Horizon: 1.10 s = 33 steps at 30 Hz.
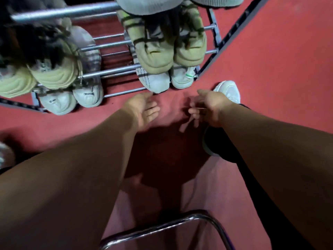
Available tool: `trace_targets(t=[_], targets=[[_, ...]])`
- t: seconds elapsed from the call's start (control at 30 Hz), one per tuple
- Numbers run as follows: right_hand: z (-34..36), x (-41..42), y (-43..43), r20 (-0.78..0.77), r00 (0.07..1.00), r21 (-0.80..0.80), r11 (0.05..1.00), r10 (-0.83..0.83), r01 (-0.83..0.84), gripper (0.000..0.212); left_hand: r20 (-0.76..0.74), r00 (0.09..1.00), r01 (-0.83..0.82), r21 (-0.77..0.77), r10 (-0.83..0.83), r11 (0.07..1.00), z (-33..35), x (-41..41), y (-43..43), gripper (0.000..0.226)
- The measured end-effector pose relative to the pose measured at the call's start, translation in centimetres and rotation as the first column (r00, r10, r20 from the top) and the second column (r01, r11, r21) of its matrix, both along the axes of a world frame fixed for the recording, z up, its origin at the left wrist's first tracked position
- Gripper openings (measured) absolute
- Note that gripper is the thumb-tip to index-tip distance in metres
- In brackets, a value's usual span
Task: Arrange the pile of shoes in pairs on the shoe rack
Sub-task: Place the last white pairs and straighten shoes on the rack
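**A:** In the head view, what have the hands got?

**B:** Nothing that I can see. The left hand (144, 109) is open with the palm turned inward. Its fingertips are just short of the heel of a white pair (155, 82) on the lowest tier of the rack (115, 71). The right hand (210, 109) is open too, fingers loosely spread, though blurred.

**A:** And the shoes?

**B:** Mostly racked, heels outward and side by side, so mates sit together. A beige pair (162, 53) sits above that white one. At the left are more beige shoes (52, 73) and a second white pair (72, 100).

**A:** Anything left?

**B:** A white shoe (228, 91) lies on the floor (270, 87) just beyond the right hand. A dark shoe (210, 141) shows under the right forearm, and I cannot tell whether it is being worn. I'd judge the job nearly done, with the white floor shoe the likely next pick.
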State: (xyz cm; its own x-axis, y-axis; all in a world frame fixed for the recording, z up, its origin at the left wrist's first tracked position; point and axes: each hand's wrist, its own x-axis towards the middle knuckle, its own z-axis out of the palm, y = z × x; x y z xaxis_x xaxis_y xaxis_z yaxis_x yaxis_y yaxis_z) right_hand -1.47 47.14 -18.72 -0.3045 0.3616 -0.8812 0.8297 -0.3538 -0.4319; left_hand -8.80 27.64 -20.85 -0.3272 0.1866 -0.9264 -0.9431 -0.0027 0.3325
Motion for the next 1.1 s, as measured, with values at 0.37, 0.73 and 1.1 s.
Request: trace_targets(t=[0.37, 0.73, 1.1], targets=[[-1.7, 0.1, -0.9, -0.017, 0.999, -0.163, 0.986, 0.04, -0.043, 0.031, 0.014, 0.995, -0.101, -0.019, 0.102, 0.995, -1.8, -2.5, 2.3, 0.02], [-0.5, -2.9, -6.1, -0.047, 0.986, -0.168, 0.972, 0.16, -0.166, 0.033, -0.104, 0.994, -0.027, -0.091, 0.018, 0.996, -0.7, -1.1, -6.4, 0.039], [0.0, -3.8, -8.1, -0.108, 0.992, -0.119, 0.99, 0.058, -0.071, 0.076, -0.14, 0.936, 0.278, -0.27, -0.324, 0.922, -0.4, 0.3, -15.8, 0.041]])
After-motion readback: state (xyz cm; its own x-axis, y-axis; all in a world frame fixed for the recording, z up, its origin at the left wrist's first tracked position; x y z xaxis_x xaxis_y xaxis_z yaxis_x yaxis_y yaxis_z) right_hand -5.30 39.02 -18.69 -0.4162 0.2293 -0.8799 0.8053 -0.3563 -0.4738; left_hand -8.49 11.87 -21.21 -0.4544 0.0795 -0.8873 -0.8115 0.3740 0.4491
